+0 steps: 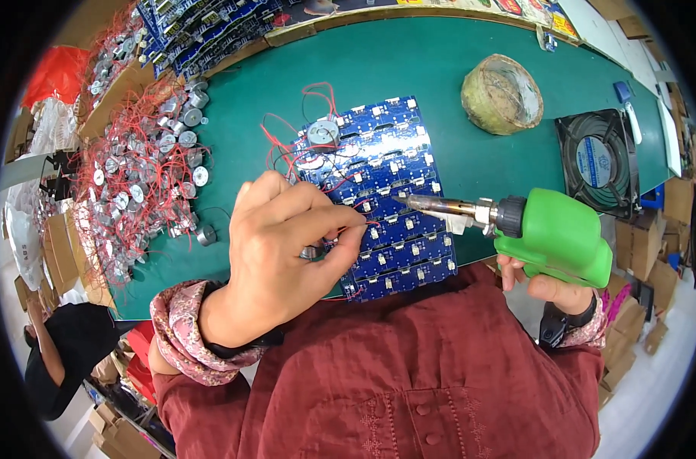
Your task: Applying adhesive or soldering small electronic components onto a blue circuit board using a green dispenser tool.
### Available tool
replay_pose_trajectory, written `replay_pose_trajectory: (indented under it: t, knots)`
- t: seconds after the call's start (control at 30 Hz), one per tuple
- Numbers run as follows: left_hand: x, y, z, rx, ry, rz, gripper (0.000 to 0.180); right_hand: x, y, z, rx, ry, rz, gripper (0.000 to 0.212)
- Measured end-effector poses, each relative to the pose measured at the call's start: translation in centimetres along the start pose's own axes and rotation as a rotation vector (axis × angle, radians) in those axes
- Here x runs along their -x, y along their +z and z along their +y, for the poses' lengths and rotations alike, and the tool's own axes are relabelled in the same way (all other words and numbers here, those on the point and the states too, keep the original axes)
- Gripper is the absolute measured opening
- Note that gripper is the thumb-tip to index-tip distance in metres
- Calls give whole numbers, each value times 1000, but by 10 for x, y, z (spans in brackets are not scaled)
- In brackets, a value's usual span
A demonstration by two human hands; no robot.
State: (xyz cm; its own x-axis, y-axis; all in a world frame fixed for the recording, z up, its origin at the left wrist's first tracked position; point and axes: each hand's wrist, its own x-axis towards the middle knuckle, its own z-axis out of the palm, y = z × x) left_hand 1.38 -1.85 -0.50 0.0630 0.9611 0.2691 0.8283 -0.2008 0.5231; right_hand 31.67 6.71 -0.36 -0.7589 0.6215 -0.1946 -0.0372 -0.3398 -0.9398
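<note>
Pinching a thin red wire [373,222] between thumb and forefinger, the left hand [278,243] reaches over the lower left of one blue board [398,239] lying flat on a green table [459,34]. The right hand [566,293] grips one green soldering gun [558,239], its metal tip pointing left, just over the board near the left fingertips; whether it touches cannot be told.

Three motors sit apart from the heap: one silver motor [323,134] on the board's upper left corner, a second [310,252] partly hidden beneath the left hand, and a third [206,235] on the table, left of that hand. The heap [145,172], a tangle of motors and red wires too dense to count, fills the table's left side. Behind it, at the far edge, stand stacked boards [203,30], also uncountable.

Right of the board are one round tub [479,99] and, farther right, one black fan [566,145] near the table's right edge. Green surface stretches between board and fan, and behind the board to the far edge. The board's near edge lies close against a red shirt [386,359].
</note>
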Motion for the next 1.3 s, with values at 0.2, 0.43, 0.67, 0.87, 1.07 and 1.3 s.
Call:
replay_pose_trajectory:
  t: [0.2, 0.43, 0.67, 0.87, 1.07, 1.3]
  knots:
    - [-1, 2, 1, 1, -18, 2, 13, -8, 3, -7, 345, -60, 65, 32]
    - [-5, 0, 6, -22, -54, -29, 13, -18, -9, 6, 620, -226, -54, 44]
    - [-4, 3, 4, -28, -59, -10, 8, -26, -7, 4, 633, -255, -204, 23]
    - [-5, 2, 5, -37, -66, -21, 7, -28, -7, 6, 649, -257, -212, 22]
    - [-7, 1, 6, -46, -57, -36, 7, -28, -8, 8, 626, -260, -220, 22]
    - [-9, -2, 7, -49, -61, -78, 7, -27, -11, 11, 602, -297, -230, 24]
